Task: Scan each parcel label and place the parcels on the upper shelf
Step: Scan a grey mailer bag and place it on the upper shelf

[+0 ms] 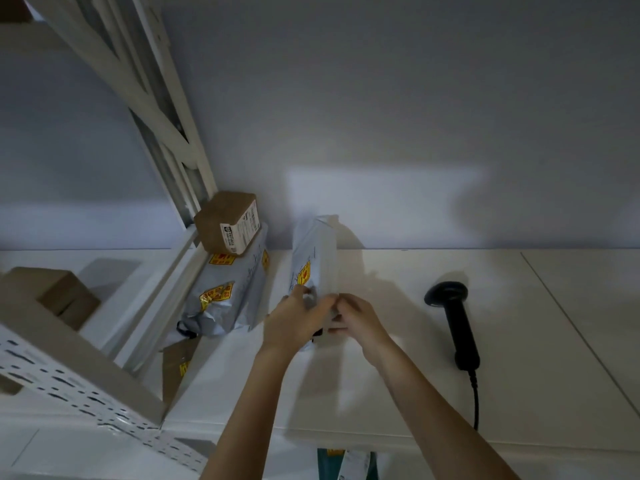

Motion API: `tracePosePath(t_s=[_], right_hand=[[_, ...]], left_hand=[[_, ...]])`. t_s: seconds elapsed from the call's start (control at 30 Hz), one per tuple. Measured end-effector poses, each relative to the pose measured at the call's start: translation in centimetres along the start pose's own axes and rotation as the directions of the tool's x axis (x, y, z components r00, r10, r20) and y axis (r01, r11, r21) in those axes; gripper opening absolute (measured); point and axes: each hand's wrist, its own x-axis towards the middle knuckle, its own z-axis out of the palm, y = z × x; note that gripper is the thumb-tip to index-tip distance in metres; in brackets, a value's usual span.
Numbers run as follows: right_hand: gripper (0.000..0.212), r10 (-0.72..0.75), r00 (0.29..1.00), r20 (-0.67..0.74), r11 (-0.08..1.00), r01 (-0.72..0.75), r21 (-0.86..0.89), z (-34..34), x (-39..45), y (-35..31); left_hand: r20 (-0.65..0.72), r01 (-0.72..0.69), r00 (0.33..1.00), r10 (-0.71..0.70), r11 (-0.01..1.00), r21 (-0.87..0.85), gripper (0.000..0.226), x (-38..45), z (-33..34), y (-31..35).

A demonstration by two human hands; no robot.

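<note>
A grey plastic mailer parcel (317,258) with a yellow-and-red sticker stands on end on the white table (398,375). My left hand (294,322) grips its near lower edge from the left. My right hand (360,320) pinches the same edge from the right. A black handheld barcode scanner (455,323) lies on the table to the right of my hands, its cable trailing toward me. A second grey mailer (228,296) lies left of the held one, and a small brown carton (230,221) with a white label sits on top of it.
A white metal shelf frame (166,133) rises at the left, with a perforated upright (86,393) nearer me. A brown box (65,296) sits on a shelf at far left. A flat brown parcel (178,362) leans by the frame. More parcels (343,464) show below the table's front edge.
</note>
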Motion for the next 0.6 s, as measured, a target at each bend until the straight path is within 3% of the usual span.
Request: tracePosePath(t_s=[0.07, 0.13, 0.27, 0.33, 0.37, 0.47, 0.53, 0.6], right_hand=[[0.019, -0.035, 0.998, 0.048, 0.998, 0.038, -0.054, -0.1, -0.4, 0.0], [0.024, -0.057, 0.995, 0.086, 0.992, 0.066, -0.11, 0.3, -0.7, -0.2], [0.031, -0.117, 0.986, 0.121, 0.967, 0.141, -0.212, 1.1, -1.0, -0.6], [0.032, -0.088, 0.985, 0.152, 0.976, 0.116, -0.186, 1.0, -1.0, -0.3], [0.033, -0.057, 0.988, 0.147, 0.985, 0.079, -0.15, 0.7, -1.0, -0.1], [0.03, 0.009, 0.999, 0.048, 1.0, -0.009, -0.013, -1.1, -0.6, 0.5], [0.041, 0.02, 0.999, -0.026, 1.0, -0.02, -0.009, -2.6, -0.5, 0.6], [0.062, 0.033, 0.997, -0.074, 0.998, -0.037, -0.057, -4.1, -0.4, 0.6]], left_hand=[[-0.001, -0.01, 1.0, 0.011, 0.999, 0.03, 0.057, 0.6, -0.6, 1.7], [-0.087, -0.007, 0.996, 0.028, 0.972, 0.233, 0.062, 1.8, -0.8, 3.3], [-0.095, 0.073, 0.995, -0.012, 0.737, 0.672, 0.078, 3.4, -0.6, 5.7], [-0.089, 0.085, 0.996, -0.028, 0.66, 0.746, 0.072, 3.7, -0.6, 6.1], [-0.094, 0.089, 0.995, -0.029, 0.671, 0.736, 0.064, 3.8, -0.7, 6.0], [-0.131, 0.099, 0.991, -0.039, 0.866, 0.491, 0.043, 4.0, -2.2, 4.5], [-0.052, 0.054, 0.997, -0.047, 0.99, 0.128, 0.038, 4.0, -3.4, 3.0], [0.045, 0.021, 0.999, -0.011, 0.974, -0.227, 0.037, 3.1, -4.2, 1.9]])
